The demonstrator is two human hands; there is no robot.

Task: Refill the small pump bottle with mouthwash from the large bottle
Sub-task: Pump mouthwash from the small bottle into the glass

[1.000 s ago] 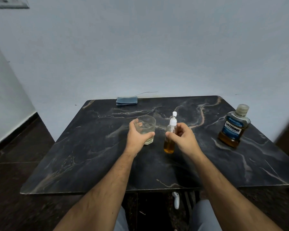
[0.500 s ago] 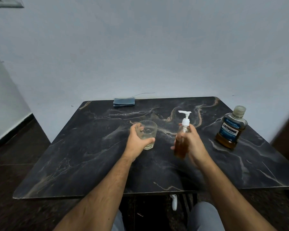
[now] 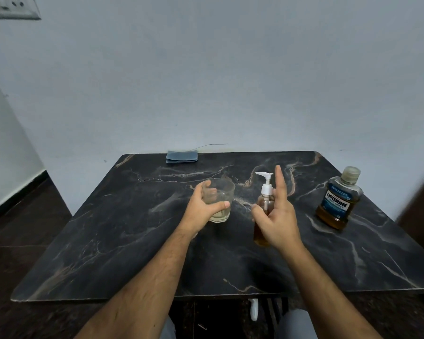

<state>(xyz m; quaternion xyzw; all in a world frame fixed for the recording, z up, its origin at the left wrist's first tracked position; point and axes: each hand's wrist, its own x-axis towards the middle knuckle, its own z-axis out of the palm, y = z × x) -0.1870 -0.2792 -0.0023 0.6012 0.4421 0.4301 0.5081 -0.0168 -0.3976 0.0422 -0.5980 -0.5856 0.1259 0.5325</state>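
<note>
It looked like a room at home: a dark marble table [image 3: 132, 241], plain wall [image 3: 206, 81] (with a plug socket [image 3: 12, 7]).

L hand [image 3: 203, 208] fingers curled in a grip; R hand [image 3: 277, 216] gripping too, index finger straight up.

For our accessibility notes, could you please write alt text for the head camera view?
A person's right hand holds a small pump bottle of amber liquid, forefinger raised, while the left hand grips a clear glass. Both are over a dark marble table, with a capped large mouthwash bottle standing at right.
</note>
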